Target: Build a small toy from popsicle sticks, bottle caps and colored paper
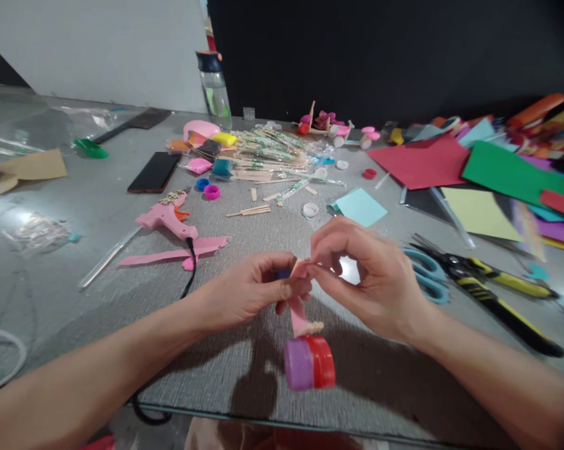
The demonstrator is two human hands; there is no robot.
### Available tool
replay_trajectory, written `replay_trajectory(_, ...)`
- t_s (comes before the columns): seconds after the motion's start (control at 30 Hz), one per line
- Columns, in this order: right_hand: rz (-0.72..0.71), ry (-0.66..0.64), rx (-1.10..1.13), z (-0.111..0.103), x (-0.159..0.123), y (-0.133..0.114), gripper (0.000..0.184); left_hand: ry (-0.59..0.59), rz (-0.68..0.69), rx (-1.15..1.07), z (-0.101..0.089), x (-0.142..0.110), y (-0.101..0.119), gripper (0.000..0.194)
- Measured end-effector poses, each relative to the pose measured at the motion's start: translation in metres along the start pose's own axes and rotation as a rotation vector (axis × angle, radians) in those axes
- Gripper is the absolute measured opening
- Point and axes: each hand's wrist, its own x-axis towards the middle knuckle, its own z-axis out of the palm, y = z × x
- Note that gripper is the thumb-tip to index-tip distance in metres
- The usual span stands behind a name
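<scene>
A small pink strip (298, 315) hangs from my left hand (267, 284), gripped between thumb and fingers. At the strip's lower end is a lumpy cream-coloured bit, and just below it a purple cap (298, 364) and a red cap (323, 361) sit face to face. Whether the caps are fixed to the strip I cannot tell. Something dark blue shows partly behind my left fingers. My right hand (363, 275) pinches the strip's upper end with thumb and forefinger, its other fingers curled. Those fingertips hide part of the strip.
Left of my hands lie a pink glue gun (167, 215) with its cord and a phone (153, 172). Blue scissors (426, 275) and yellow-black pliers (492, 306) are at right. Wooden sticks (272, 150), coloured paper (417, 162) and a water bottle (215, 94) stand farther back.
</scene>
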Motion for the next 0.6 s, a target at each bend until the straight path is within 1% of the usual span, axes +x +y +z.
replay_trajectory(0.13, 0.091, 0.008, 0.056, -0.0003, -0.0031, -0.0002, 0.015, -0.010, 0.023, -0.007, -0.0006, 0.0010, -0.0017, 0.022)
replay_trajectory(0.2, 0.087, -0.017, 0.030, -0.0018, -0.0027, -0.0013, 0.019, -0.011, 0.008, -0.009, -0.0008, 0.0017, -0.0022, 0.022)
replay_trajectory(0.37, 0.063, -0.077, -0.055, -0.0037, 0.0006, -0.0020, 0.019, 0.009, -0.018, 0.007, -0.0027, 0.0023, -0.0047, 0.019)
replay_trajectory(0.53, 0.082, -0.093, -0.036, -0.0019, 0.0008, -0.0001, 0.023, 0.038, -0.010, 0.034, -0.0040, 0.0013, -0.0060, 0.010)
replay_trajectory(0.6, 0.092, -0.097, 0.009, -0.0002, 0.0011, 0.0001, 0.018, 0.031, 0.000, 0.022, -0.0038, 0.0013, -0.0056, 0.010)
